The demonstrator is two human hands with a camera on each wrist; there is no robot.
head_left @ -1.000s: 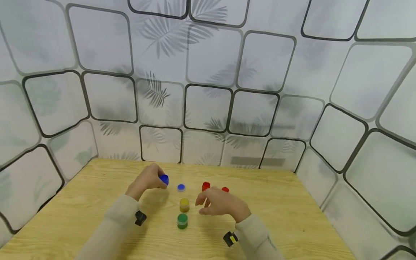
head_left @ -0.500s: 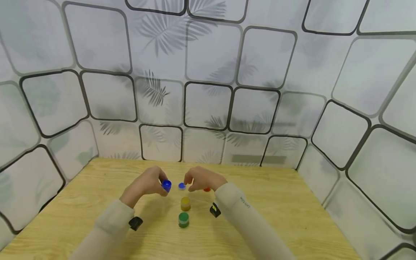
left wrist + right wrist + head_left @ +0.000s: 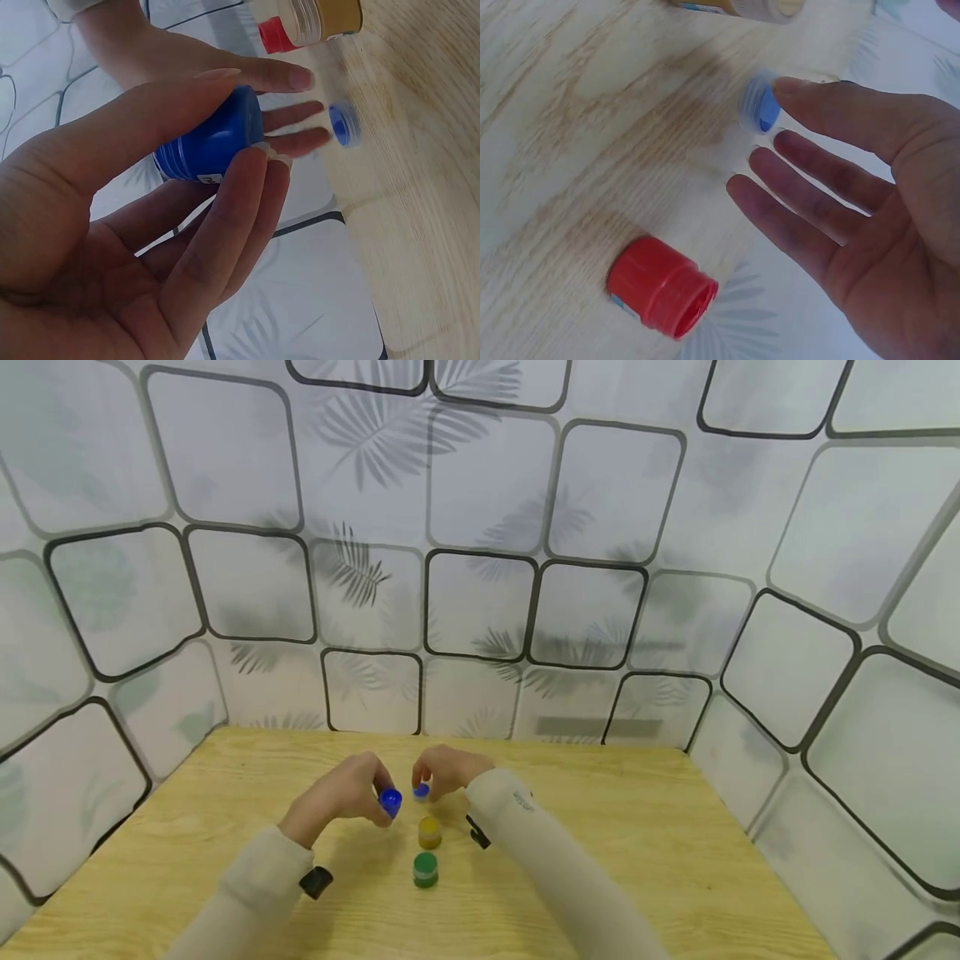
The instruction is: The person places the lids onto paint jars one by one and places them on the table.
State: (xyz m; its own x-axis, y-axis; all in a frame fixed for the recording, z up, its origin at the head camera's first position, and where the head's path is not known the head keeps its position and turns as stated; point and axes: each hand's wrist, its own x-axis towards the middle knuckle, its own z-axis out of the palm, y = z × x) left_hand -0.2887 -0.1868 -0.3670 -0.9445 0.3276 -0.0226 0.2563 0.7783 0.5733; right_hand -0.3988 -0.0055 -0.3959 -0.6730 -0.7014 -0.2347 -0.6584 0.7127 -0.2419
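My left hand (image 3: 347, 795) grips a small blue paint jar (image 3: 214, 139) between thumb and fingers, above the table. The jar has no lid on; its round mouth faces up in the head view. To its right, my right hand (image 3: 448, 770) reaches down around a blue lid (image 3: 760, 103) with a clear rim, lying on the table. The thumb and fingertips (image 3: 763, 156) are spread at the lid's edge, not closed on it; whether the thumb touches it I cannot tell.
A yellow jar (image 3: 430, 832) and a green jar (image 3: 425, 869) stand in front of the hands on the wooden table (image 3: 600, 860). An uncapped red jar (image 3: 660, 285) stands near the right hand. Patterned fabric walls (image 3: 480, 610) enclose the table.
My right hand has moved left and away from the red jar to the blue lid. My left hand has shifted slightly right, tilting the blue jar's mouth more into view.
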